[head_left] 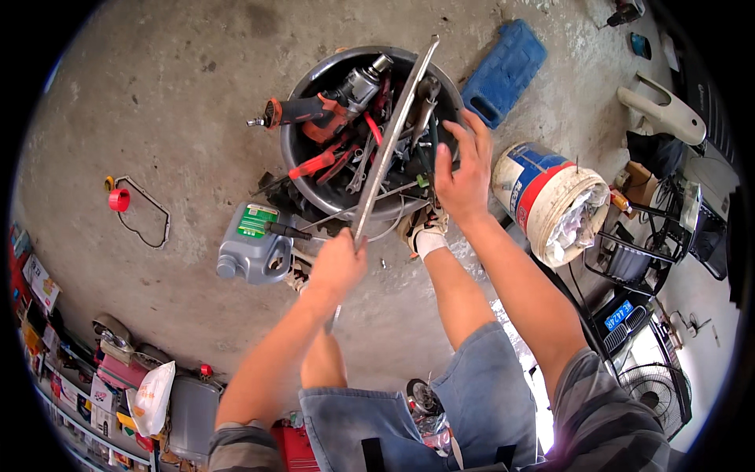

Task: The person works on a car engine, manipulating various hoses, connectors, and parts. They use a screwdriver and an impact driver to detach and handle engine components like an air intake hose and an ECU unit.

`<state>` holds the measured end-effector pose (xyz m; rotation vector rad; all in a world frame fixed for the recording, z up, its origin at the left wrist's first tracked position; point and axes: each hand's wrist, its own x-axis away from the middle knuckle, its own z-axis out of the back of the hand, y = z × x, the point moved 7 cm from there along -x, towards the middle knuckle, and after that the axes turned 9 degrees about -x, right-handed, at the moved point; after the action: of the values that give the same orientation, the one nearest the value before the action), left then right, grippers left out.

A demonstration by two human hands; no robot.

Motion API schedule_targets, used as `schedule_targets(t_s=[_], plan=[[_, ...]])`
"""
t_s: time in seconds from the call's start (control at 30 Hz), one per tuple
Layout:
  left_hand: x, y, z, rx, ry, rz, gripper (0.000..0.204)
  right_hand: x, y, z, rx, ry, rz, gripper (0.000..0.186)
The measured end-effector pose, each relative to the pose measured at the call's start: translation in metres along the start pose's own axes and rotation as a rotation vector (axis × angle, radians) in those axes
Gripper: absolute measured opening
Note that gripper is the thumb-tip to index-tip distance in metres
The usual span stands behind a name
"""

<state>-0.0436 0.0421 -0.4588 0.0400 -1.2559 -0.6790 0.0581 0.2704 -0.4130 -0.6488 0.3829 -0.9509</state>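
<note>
A long metal pry bar (393, 134) slants across a wide metal basin (294, 145), its flattened tip rising past the far rim. My left hand (338, 261) is closed around its lower part, and the end sticks out below the fist. My right hand (464, 175) holds nothing, its fingers apart beside the basin's right rim. Inside the basin lie an orange and black air impact wrench (326, 110), red-handled pliers (312, 164), a combination wrench (360, 169), a ratchet (425, 106) and other tools, partly hidden by the bar.
Left of my feet stands a grey jug (253, 245). A blue plastic case (505, 72) lies at the far right, with a white bucket (550, 200) of rubbish nearer. On the left floor are a gasket (161, 208) and red tape roll (119, 200). A fan (654, 393) stands lower right.
</note>
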Motion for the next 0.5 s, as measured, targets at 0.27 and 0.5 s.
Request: schedule_targets(t_s=[0.27, 0.5], plan=[[-0.040, -0.004, -0.057, 0.020, -0.033, 0.005, 0.031, -0.086, 0.011, -0.143, 0.345, -0.931, 0.254, 0.024], [-0.049, -0.030, -0.055, -0.109, -0.025, -0.039, 0.033, -0.050, 0.032, -0.141, 0.744, -1.373, 0.160, 0.024]])
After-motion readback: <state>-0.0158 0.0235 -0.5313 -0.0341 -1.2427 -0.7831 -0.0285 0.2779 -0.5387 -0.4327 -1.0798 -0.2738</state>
